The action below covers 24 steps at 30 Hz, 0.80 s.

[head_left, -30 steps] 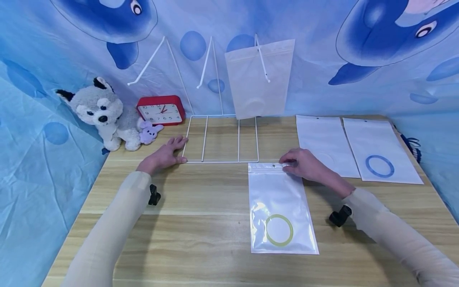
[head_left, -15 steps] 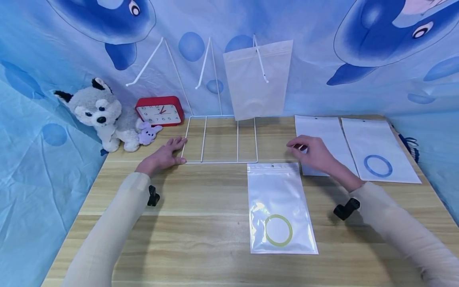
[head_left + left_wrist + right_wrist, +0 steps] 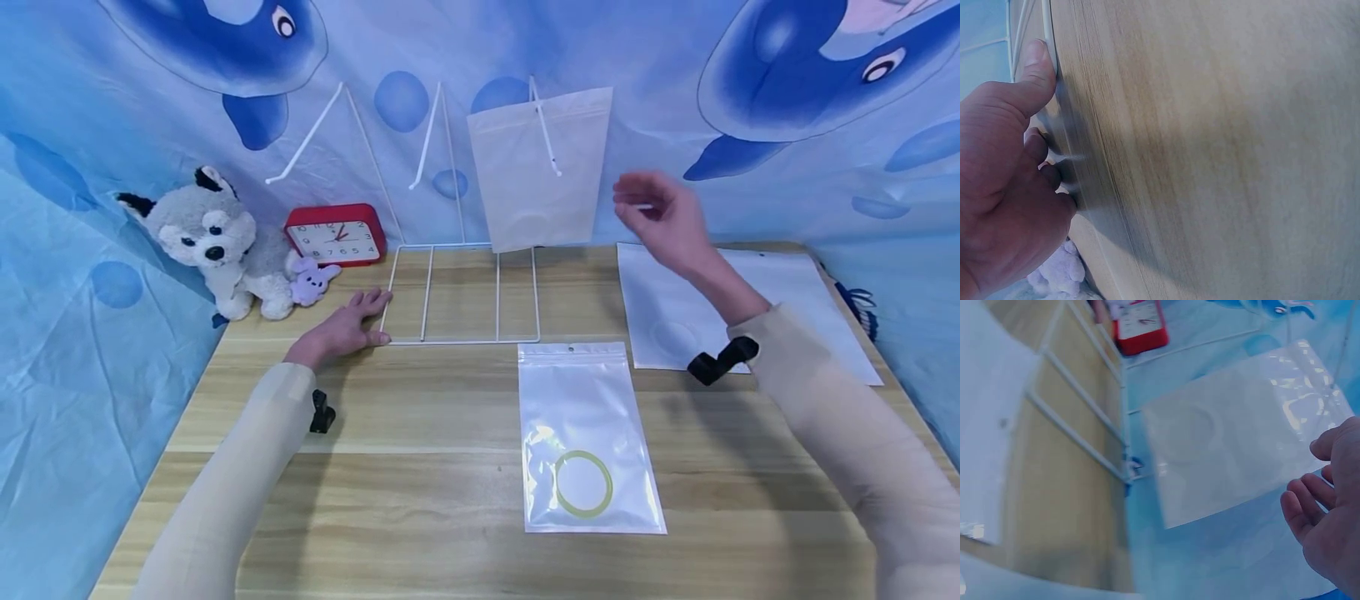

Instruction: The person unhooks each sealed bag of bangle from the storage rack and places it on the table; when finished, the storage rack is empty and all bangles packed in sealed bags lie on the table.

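the right hand [image 3: 663, 221] is hovering to the right of the wire rack [image 3: 498, 296], holding nothing, its fingers bending loosely near the edge of the hanging bag [image 3: 536, 208], which the rack's right-hand arm [image 3: 547, 137] is carrying. a careless sideways brush would probably be setting that bag swinging, and a harder knock could be working it toward the arm's tip. the left hand [image 3: 341, 327] is resting at the rack's front left corner, touching the wire with relaxed fingers rather than gripping; if it is pressing too lightly, a bump on the arm could be sliding or tipping the frame. in front of the rack a glossy bag [image 3: 573, 408] is lying flat, and to the rack's right the flat white bags [image 3: 652, 304] are lying partly beneath the right forearm [image 3: 731, 292]; a dipping sleeve [image 3: 832, 408] could be dragging them askew.
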Tool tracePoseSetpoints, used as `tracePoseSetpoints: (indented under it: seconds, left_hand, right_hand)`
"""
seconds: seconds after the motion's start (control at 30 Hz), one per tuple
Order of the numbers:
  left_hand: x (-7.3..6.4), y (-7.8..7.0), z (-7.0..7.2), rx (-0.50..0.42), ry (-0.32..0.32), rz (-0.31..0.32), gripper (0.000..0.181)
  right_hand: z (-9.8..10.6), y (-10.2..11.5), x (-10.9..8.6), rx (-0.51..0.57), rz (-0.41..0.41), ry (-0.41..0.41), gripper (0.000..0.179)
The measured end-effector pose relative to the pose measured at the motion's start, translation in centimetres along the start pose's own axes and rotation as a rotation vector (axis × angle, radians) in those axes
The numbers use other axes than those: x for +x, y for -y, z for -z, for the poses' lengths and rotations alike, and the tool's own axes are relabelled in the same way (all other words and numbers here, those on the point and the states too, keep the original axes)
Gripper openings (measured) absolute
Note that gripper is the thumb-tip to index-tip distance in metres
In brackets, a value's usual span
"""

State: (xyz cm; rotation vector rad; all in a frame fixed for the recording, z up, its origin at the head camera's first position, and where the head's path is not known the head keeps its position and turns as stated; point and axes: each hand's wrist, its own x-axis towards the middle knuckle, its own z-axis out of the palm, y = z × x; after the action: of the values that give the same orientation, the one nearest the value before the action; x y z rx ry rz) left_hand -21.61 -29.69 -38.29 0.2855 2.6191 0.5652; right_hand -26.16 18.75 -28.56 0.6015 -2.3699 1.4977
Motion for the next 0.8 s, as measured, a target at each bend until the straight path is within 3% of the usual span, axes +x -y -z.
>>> tracePoseSetpoints:
  seconds: [0.37,0.8]
  left_hand:
    - [0.1,0.0,0.0,0.003,-0.004,-0.008,0.083]
    - [-0.1,0.0,0.1,-0.006,0.000,0.007,0.082]
  right_hand:
    - [0.5,2.5,5.2,0.039,0.002,-0.091,0.044]
    - [0.1,3.7,7.9,0.067,-0.075,-0.094,0.050]
